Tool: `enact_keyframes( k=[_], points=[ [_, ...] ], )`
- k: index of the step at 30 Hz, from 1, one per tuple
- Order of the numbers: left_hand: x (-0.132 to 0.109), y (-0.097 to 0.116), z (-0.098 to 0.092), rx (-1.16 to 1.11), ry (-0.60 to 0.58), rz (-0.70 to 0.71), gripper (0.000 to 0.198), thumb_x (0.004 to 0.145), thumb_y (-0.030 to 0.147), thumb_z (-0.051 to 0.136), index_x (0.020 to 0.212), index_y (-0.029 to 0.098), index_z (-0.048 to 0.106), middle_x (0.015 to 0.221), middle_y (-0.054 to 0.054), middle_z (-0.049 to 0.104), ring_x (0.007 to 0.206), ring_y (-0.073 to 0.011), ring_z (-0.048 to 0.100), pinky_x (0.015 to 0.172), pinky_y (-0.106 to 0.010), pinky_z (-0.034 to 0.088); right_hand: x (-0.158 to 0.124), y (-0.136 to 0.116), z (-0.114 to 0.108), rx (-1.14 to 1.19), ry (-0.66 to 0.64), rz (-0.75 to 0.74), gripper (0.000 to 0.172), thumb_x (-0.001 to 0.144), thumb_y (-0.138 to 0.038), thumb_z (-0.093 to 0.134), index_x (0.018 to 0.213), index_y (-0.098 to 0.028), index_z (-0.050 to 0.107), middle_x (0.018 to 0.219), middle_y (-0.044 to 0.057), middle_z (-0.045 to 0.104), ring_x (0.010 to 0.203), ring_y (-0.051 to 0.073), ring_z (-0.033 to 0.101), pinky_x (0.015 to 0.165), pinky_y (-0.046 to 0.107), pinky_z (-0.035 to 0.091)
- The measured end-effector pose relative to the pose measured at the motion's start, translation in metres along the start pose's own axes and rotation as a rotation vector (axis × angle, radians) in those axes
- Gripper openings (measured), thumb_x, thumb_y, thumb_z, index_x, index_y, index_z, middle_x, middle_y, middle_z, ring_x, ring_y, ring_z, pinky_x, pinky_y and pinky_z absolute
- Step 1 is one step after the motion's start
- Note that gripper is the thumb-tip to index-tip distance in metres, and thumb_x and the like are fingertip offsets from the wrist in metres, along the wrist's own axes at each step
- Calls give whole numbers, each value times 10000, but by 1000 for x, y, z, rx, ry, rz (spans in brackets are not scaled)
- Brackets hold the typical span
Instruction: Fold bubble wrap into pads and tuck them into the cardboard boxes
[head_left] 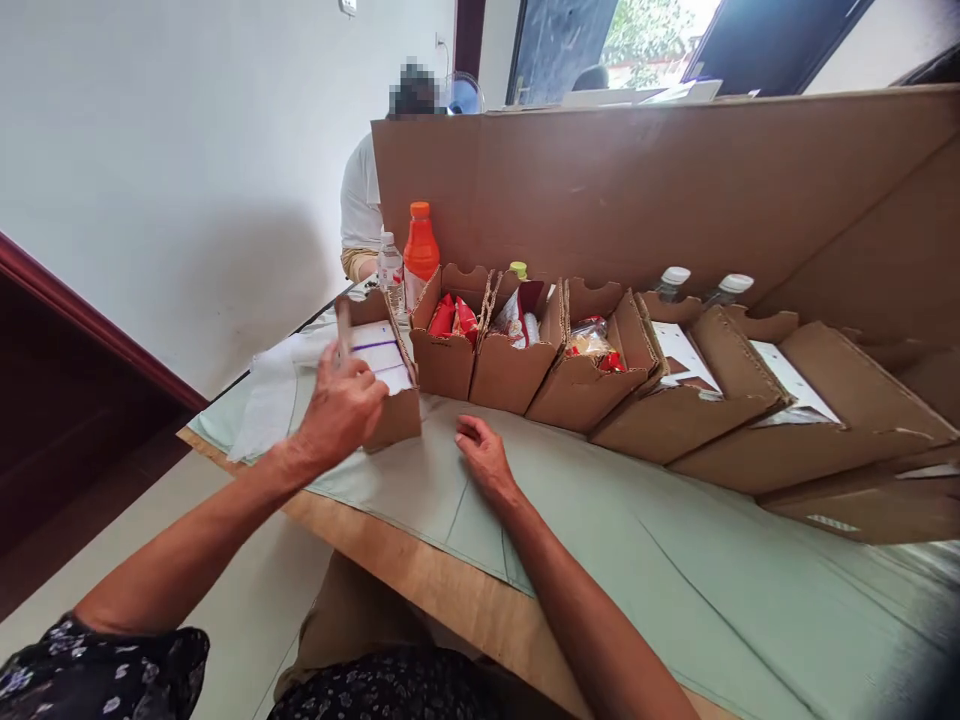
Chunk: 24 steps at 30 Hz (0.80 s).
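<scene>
My left hand [343, 400] is at the front left corner of a cardboard box [396, 420] at the left end of a row. Its lower fingers are bent, and what looks like a raised finger is smeared by motion; whether it grips the box I cannot tell. White packs with purple bands [379, 352] fill this box. Off to its right, my right hand [486, 455] rests on the pale green cloth [600, 540], fingers loosely bent and holding nothing. The nearest box to that hand [442, 368] contains red snack packets [454, 318].
More slanted cardboard boxes [592, 390] run to the right, holding packets and white items. Behind stand an orange bottle [421, 250], a clear bottle [389, 265] and a tall cardboard panel [600, 190]. White cloth [274, 385] lies at left. A person [361, 195] sits beyond.
</scene>
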<state>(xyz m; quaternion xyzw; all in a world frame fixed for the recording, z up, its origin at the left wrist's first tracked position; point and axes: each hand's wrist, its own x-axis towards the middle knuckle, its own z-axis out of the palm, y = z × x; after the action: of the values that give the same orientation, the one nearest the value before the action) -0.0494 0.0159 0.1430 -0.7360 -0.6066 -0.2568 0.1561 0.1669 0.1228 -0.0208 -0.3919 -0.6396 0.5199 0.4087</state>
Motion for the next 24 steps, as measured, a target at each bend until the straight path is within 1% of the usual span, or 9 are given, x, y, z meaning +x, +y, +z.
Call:
enact_keyframes(
  k=[4, 7, 9, 12, 14, 16, 18, 20, 24],
  points=[
    [-4, 81, 4, -51, -4, 74, 279, 940, 177, 500, 894, 256, 764, 775, -53, 707, 922, -288, 672, 1250, -737, 207, -17, -16, -29, 8, 20, 15, 439, 776, -463, 672, 1133, -211, 706, 1170, 117, 763, 1138, 280, 705, 1000, 492, 564],
    [-10, 106, -3, -248, 129, 111, 213, 971, 269, 564, 1087, 312, 738, 977, -18, 740, 1086, -289, 685, 1303, -704, 115, -46, -29, -49, -14, 44, 23, 460, 815, -472, 678, 1198, -219, 700, 1275, 118, 733, 1210, 281, 666, 1016, 473, 545],
    [-21, 88, -12, -356, 349, 31, 253, 934, 357, 657, 1184, 349, 693, 1187, -2, 708, 1289, -316, 609, 1324, -671, 81, -68, -36, -54, -40, 53, 27, 470, 848, -469, 666, 1243, -216, 693, 1315, 128, 712, 1204, 281, 664, 994, 459, 550],
    [-45, 23, -12, -415, 674, -391, 502, 905, 449, 698, 1374, 318, 574, 1513, -35, 529, 1513, -328, 397, 1331, -587, 142, -96, -44, -40, -70, 14, 25, 520, 886, -458, 640, 1346, -215, 652, 1347, 144, 690, 1161, 278, 681, 948, 446, 569],
    [-59, -19, 1, -560, 734, -783, 568, 921, 559, 626, 1423, 314, 529, 1577, -46, 488, 1514, -306, 411, 1296, -544, 255, -107, -48, -22, -70, -29, -13, 597, 883, -461, 660, 1427, -226, 592, 1431, 147, 641, 1245, 297, 645, 982, 465, 563],
    [-73, -40, 23, -682, 606, -944, 604, 988, 673, 368, 1348, 252, 609, 1452, -126, 626, 1397, -364, 554, 1150, -629, 422, -113, -51, -5, -77, -53, -63, 691, 875, -494, 691, 1493, -234, 524, 1530, 147, 561, 1371, 325, 560, 1065, 510, 523],
    [-85, -36, 49, -904, 429, -1033, 702, 973, 755, 277, 1358, 275, 616, 1476, -107, 637, 1417, -348, 547, 1104, -584, 478, -116, -53, 4, -94, -34, -82, 764, 871, -544, 708, 1531, -237, 475, 1566, 153, 518, 1417, 343, 513, 1117, 551, 484],
    [-91, -14, 74, -1016, 458, -1042, 716, 961, 773, 324, 1425, 289, 573, 1580, -82, 553, 1493, -313, 473, 1141, -535, 464, -119, -52, 1, -102, 32, -78, 763, 876, -579, 703, 1519, -235, 476, 1511, 160, 560, 1369, 338, 549, 1107, 553, 493],
    [-72, 43, 114, -1202, 373, -926, 779, 982, 775, 292, 1510, 248, 515, 1646, -79, 469, 1568, -268, 367, 1267, -506, 333, -114, -46, -42, -143, 226, -30, 664, 839, -621, 717, 1338, -202, 588, 1239, 144, 696, 1084, 287, 673, 977, 494, 556]
  ],
)
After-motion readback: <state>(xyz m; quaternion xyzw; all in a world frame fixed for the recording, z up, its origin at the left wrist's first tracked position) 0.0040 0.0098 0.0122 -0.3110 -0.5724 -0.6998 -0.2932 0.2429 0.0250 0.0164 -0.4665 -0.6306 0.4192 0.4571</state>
